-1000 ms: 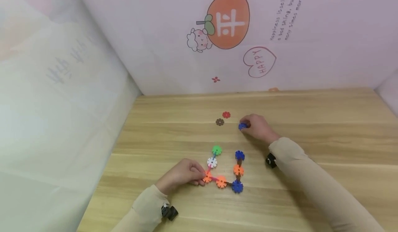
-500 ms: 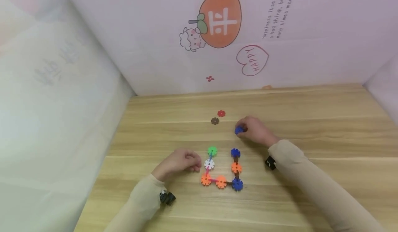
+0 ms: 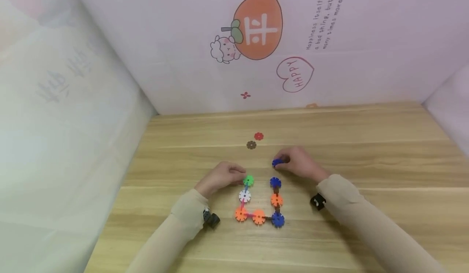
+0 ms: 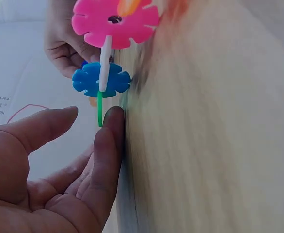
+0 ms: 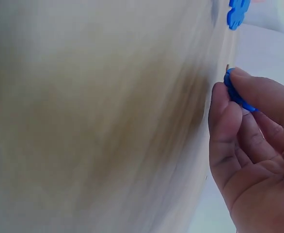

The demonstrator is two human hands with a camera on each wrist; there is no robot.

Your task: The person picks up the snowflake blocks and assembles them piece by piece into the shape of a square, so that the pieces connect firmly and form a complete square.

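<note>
A U-shaped chain of notched plastic snowflake discs lies on the table, linked by upright discs. Its left arm ends in a green disc (image 3: 248, 180) above a white disc (image 3: 244, 196); its right arm ends in a blue disc (image 3: 275, 182) above an orange one (image 3: 277, 200). My left hand (image 3: 222, 177) is at the green disc; in the left wrist view its thumb and fingers (image 4: 108, 141) stand apart on either side of that disc's edge. Between thumb and fingertips my right hand (image 3: 298, 163) pinches a loose blue snowflake disc (image 5: 236, 92), just beyond the chain's right arm.
A loose red disc (image 3: 258, 136) and a brown disc (image 3: 251, 145) lie flat farther back on the wooden table (image 3: 183, 151). A printed cloth wall (image 3: 176, 61) rises along the table's back edge, and another stands at the left.
My left hand has let go of the chain's orange corner and moved up to the green disc. The right hand has brought its blue disc nearer the chain's right arm.
</note>
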